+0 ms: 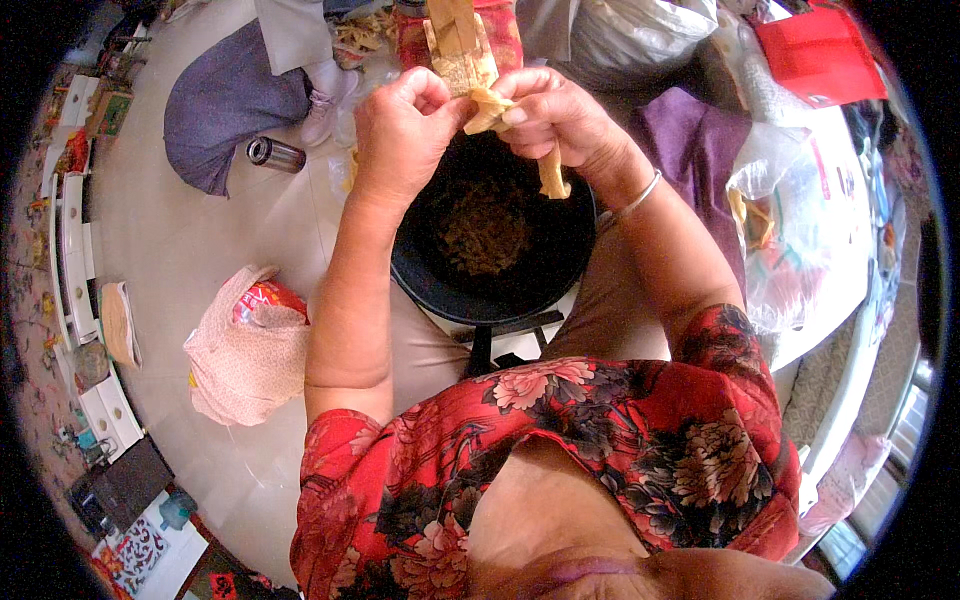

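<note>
Both my hands are raised over a black pan (pixel 405 255) that sits between my knees, with brown loose bits (pixel 487 232) in its middle. A pale yellow strip (pixel 487 110), folded and soft-looking, is held between the hands. My right hand (pixel 562 112) grips it with thumb and fingers, and a loose tail hangs below that hand. The closed fingertips of my left hand (pixel 400 128) pinch at the strip's left side; the exact grip is partly hidden. Just beyond my fingers is a tan, block-like object (pixel 460 60) with a rough, speckled face.
A pinkish cloth bag (pixel 245 365) with a red packet lies on the floor at left, near a dark can (pixel 276 154). Another person's shoe (pixel 322 112) is at the far left. Purple cloth (pixel 690 130) and a clear plastic bag (pixel 800 220) are at right.
</note>
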A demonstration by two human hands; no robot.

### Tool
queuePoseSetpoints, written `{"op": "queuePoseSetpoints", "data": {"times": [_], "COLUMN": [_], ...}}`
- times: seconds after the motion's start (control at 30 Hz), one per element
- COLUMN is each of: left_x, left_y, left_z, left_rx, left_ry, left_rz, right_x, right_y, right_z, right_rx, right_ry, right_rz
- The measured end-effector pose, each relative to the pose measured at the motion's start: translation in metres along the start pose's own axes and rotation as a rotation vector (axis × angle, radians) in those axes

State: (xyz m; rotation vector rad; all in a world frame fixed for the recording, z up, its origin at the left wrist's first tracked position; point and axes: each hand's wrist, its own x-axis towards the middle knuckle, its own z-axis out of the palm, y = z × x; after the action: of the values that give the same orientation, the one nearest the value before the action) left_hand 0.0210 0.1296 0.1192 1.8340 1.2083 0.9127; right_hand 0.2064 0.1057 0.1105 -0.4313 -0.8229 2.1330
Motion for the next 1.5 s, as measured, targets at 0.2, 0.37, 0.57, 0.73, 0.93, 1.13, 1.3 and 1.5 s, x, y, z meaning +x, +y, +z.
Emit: {"op": "queuePoseSetpoints", "data": {"times": [0.2,0.37,0.57,0.73,0.93,1.13,1.3,1.5], "left_x": [-0.002,-0.004,-0.01,-0.009,-0.01,-0.011,-0.018,-0.018], "left_y": [0.005,0.001,0.017,0.008,0.005,0.009,0.007,0.006], "left_z": [-0.012,-0.013,-0.025,-0.027,-0.021,-0.022,-0.029,-0.038], "left_rx": [0.143,0.006,-0.633,-0.876,-0.573,-0.606,-0.885,-0.472], "left_ry": [-0.24,-0.256,-0.475,-0.496,-0.405,-0.468,-0.507,-0.504], "left_rz": [0.379,0.231,-0.09,-0.084,-0.091,-0.101,-0.081,-0.049], "right_x": [0.002,0.004,-0.007,-0.016,-0.001,-0.001,-0.015,-0.016], "right_y": [-0.002,0.004,-0.015,-0.02,-0.009,-0.009,-0.024,-0.018], "right_z": [0.011,0.016,0.032,0.011,0.015,0.022,0.025,0.014], "right_rx": [-0.214,-0.347,-0.551,-0.856,-0.483,-0.613,-0.768,-0.722], "right_ry": [0.245,0.253,0.239,0.261,0.279,0.395,0.363,0.322], "right_rz": [-0.009,-0.071,-0.096,-0.053,0.043,-0.049,-0.147,-0.135]}}
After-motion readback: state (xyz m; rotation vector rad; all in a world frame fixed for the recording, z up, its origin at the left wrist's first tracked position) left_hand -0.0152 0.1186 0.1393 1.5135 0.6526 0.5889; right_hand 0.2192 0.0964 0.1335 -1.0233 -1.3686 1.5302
